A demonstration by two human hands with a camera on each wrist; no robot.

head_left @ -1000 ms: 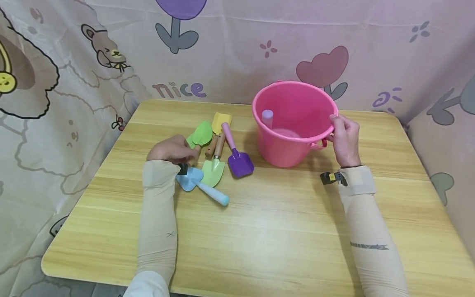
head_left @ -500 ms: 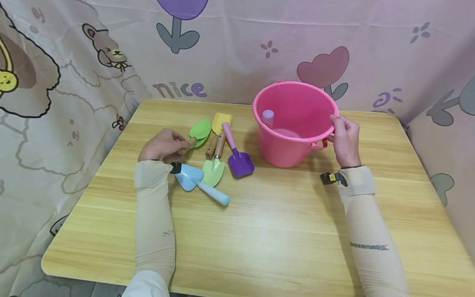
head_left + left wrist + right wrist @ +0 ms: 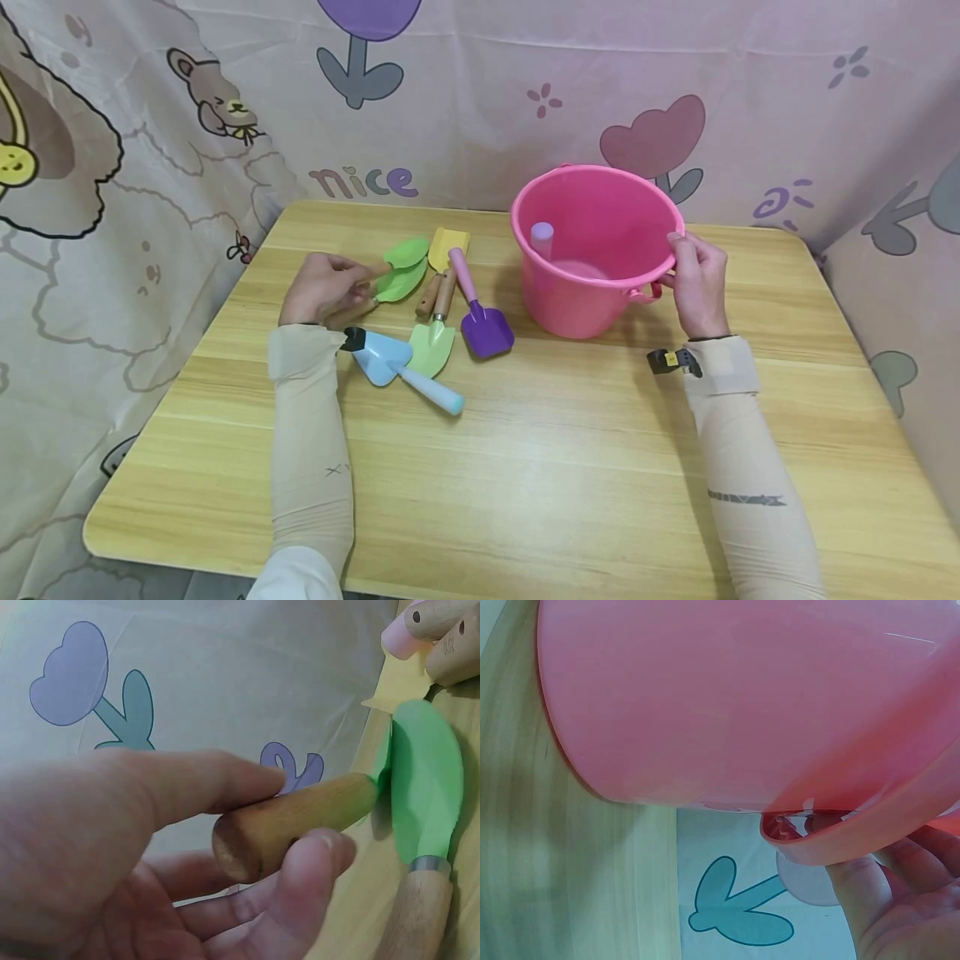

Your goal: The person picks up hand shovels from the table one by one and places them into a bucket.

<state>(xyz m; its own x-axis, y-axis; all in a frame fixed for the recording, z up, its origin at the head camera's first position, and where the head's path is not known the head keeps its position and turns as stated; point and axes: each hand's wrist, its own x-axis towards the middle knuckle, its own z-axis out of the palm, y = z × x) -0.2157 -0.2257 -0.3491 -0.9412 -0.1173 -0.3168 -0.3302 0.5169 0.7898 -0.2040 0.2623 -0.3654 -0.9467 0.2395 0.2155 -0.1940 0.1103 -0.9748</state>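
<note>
My left hand (image 3: pixel 318 289) pinches the wooden handle (image 3: pixel 300 821) of a small green garden trowel (image 3: pixel 407 252), its blade tilted above the table. Partly under it lies a second green trowel (image 3: pixel 403 282), whose wooden handle (image 3: pixel 416 911) is close to the same hand. On the right, my right hand (image 3: pixel 699 283) grips the rim of a pink bucket (image 3: pixel 573 304). Inside the bucket a lilac handle end (image 3: pixel 542 235) shows; the rest of that thing is hidden.
Beside the left hand lie a blue trowel (image 3: pixel 382 358), a pale green trowel (image 3: pixel 431 348), a purple shovel (image 3: pixel 486 331) and a yellow-bladed tool (image 3: pixel 448 248). The wooden table (image 3: pixel 540 483) meets a patterned cloth (image 3: pixel 480 100) at the back.
My left hand has drawn back left and slightly up, lifting one green trowel's handle. The two green trowels have spread apart. The right hand and bucket have stayed put.
</note>
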